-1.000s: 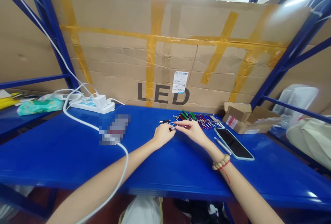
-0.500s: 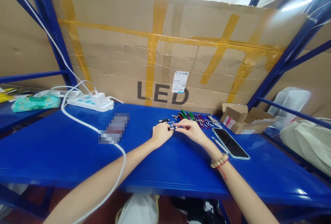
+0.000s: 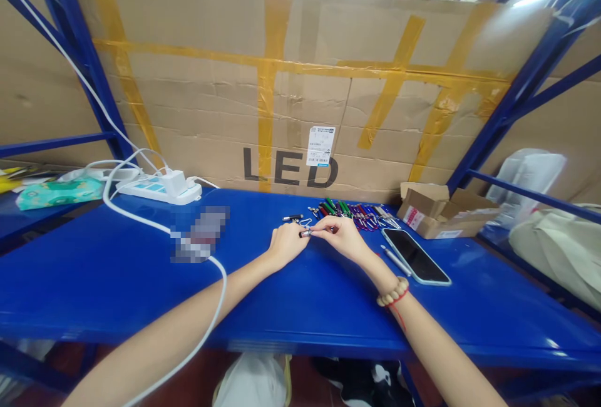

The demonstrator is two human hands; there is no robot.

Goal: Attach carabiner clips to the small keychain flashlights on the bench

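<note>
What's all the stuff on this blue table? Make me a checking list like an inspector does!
Surface: blue table, smooth and shiny.
Job's things: small cylinder held over the table; row of coloured cylinders behind it; black cylinder lying apart.
Clutter: phone face up, white pen beside it, open cardboard box, blurred item.
Grippers: left hand and right hand both pinch the small cylinder.
Cables: white cable runs from the power strip, crossing the left forearm.
Surroundings: taped cardboard sheet marked LED, blue rack post, bags at right.
</note>
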